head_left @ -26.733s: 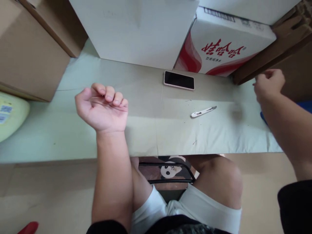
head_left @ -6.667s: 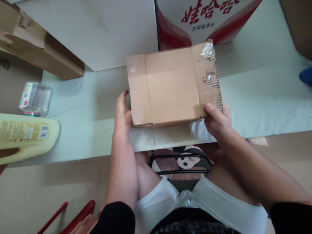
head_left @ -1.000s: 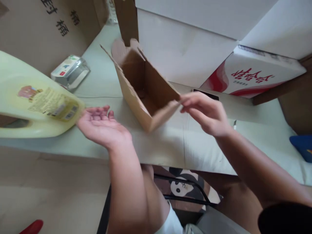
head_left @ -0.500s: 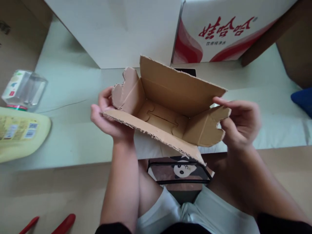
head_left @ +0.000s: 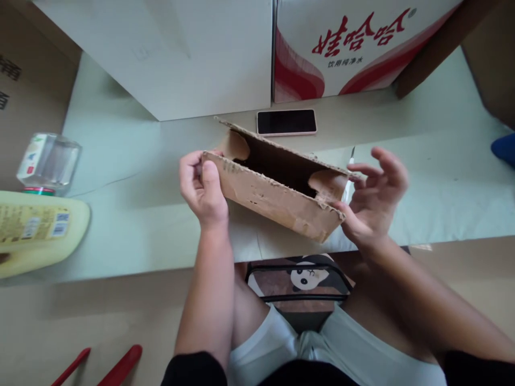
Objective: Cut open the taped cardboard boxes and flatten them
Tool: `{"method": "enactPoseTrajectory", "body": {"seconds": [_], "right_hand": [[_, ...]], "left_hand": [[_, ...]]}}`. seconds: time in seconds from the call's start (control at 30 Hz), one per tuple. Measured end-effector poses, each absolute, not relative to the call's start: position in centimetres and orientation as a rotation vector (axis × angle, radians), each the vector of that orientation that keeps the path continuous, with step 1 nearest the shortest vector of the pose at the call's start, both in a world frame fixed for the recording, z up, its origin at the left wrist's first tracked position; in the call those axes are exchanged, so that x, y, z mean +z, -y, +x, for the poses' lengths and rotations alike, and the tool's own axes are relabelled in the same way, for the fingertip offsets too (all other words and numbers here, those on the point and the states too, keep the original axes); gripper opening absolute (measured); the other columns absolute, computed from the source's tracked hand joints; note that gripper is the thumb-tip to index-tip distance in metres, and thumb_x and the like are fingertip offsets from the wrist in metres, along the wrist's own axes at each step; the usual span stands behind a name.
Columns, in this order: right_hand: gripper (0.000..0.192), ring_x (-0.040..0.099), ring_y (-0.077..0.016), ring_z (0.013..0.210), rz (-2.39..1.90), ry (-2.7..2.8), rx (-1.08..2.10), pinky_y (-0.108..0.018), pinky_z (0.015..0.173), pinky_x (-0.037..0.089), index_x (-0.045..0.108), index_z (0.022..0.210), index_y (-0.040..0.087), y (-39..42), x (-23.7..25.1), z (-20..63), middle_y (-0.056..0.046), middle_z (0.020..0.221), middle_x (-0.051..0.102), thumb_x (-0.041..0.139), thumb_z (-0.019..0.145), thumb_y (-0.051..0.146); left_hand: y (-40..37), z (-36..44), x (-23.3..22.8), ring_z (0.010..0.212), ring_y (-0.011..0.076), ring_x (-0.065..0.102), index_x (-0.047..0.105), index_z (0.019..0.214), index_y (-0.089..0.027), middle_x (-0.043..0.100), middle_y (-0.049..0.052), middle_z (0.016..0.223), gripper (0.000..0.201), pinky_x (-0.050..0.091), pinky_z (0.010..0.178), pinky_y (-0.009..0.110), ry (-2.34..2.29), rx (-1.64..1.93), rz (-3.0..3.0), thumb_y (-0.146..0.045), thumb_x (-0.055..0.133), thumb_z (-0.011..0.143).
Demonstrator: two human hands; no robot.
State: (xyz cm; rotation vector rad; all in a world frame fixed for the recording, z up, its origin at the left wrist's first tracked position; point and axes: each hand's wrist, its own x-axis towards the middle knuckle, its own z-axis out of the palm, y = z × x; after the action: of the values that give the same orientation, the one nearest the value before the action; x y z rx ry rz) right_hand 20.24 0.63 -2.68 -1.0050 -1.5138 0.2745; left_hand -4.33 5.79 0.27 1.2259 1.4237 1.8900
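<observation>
Fingers of our left hand point(head_left: 202, 186) clamp the torn brown cardboard box point(head_left: 277, 195); our right hand point(head_left: 372, 201), fingers spread apart, supports its other end.

A smartphone point(head_left: 286, 122) with a pink edge lies face up, screen dark, on the pale green table point(head_left: 132, 214), just in front of a white carton printed with red Chinese characters point(head_left: 354, 48). A plain white box point(head_left: 173, 53) stands beside that carton, touching it. At the left edge a pale yellow jug point(head_left: 36, 233) lies on its side, with a clear plastic bottle point(head_left: 48, 161) just behind it. Brown cartons point(head_left: 24, 91) sit at the far left. Under the table's near edge a panda-print stool point(head_left: 300, 281) shows, and red handles point(head_left: 100, 367) lie on the floor
</observation>
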Motion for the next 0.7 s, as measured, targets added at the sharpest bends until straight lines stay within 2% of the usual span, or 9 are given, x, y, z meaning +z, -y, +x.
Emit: {"method": "enactPoseTrajectory", "body": {"seconds": [0.07, 0.13, 0.2, 0.3, 0.4, 0.7], "right_hand": [[0.061, 0.062, -0.0263, 0.124, -1.005, 1.592, 0.414, -0.046, 0.101, 0.059, 0.042, 0.15, 0.046, -0.4, -2.9, 20.1, -0.004, 0.148, 0.054, 0.062, 0.092, 0.048], [0.04, 0.058, -0.0283, 0.133, -1.022, 1.66, 0.486, -0.051, 0.11, 0.053, 0.057, 0.139, 0.042, 0.1, -2.9, 20.0, -0.005, 0.145, 0.057, 0.05, 0.099, 0.045], [0.033, 0.058, -0.0295, 0.134, -1.027, 1.66, 0.492, -0.054, 0.113, 0.05, 0.067, 0.126, 0.038, 0.4, -2.8, 19.9, -0.005, 0.144, 0.057, 0.047, 0.101, 0.043], [0.032, 0.057, -0.0305, 0.134, -0.982, 1.609, 0.511, -0.057, 0.113, 0.049, 0.069, 0.123, 0.036, 0.4, -3.2, 19.8, -0.006, 0.143, 0.058, 0.049, 0.099, 0.041], [0.031, 0.057, -0.0302, 0.136, -0.929, 1.568, 0.557, -0.056, 0.111, 0.05, 0.07, 0.122, 0.036, 0.0, -4.0, 19.6, -0.006, 0.138, 0.062, 0.05, 0.098, 0.041], [0.029, 0.065, -0.0267, 0.121, -0.936, 1.55, 0.598, -0.051, 0.105, 0.054, 0.068, 0.12, 0.036, 0.0, -4.0, 19.5, -0.004, 0.121, 0.069, 0.048, 0.1, 0.044]], "left_hand": [[-5.8, -4.5, 0.2, 0.103, 0.0189, 0.069, 0.063, 0.105, -0.023, 0.067, 0.002, 0.097, 0.021, 0.052, 0.1, 0.032, -1.417, 1.861, 1.214, -0.038, 0.063, 0.09], [-5.7, -4.6, 0.2, 0.111, 0.0198, 0.068, 0.062, 0.11, -0.024, 0.067, 0.003, 0.102, 0.025, 0.052, 0.103, 0.032, -1.397, 1.84, 1.218, -0.038, 0.065, 0.089], [-5.7, -4.7, 0.3, 0.12, 0.0211, 0.065, 0.064, 0.111, -0.025, 0.068, 0.004, 0.109, 0.025, 0.05, 0.108, 0.033, -1.361, 1.826, 1.227, -0.037, 0.066, 0.089], [-5.6, -5.0, 0.5, 0.135, 0.0229, 0.058, 0.069, 0.106, -0.025, 0.068, 0.004, 0.122, 0.019, 0.045, 0.117, 0.036, -1.314, 1.761, 1.263, -0.035, 0.065, 0.09], [-5.5, -5.2, 0.9, 0.14, 0.0239, 0.055, 0.074, 0.097, -0.024, 0.068, 0.004, 0.127, 0.014, 0.04, 0.122, 0.04, -1.351, 1.689, 1.324, -0.029, 0.063, 0.09], [-6.2, -6.0, 0.3, 0.124, 0.0239, 0.067, 0.08, 0.094, -0.023, 0.075, 0.003, 0.117, 0.023, 0.043, 0.122, 0.044, -1.364, 1.669, 1.505, -0.017, 0.059, 0.085]]}}
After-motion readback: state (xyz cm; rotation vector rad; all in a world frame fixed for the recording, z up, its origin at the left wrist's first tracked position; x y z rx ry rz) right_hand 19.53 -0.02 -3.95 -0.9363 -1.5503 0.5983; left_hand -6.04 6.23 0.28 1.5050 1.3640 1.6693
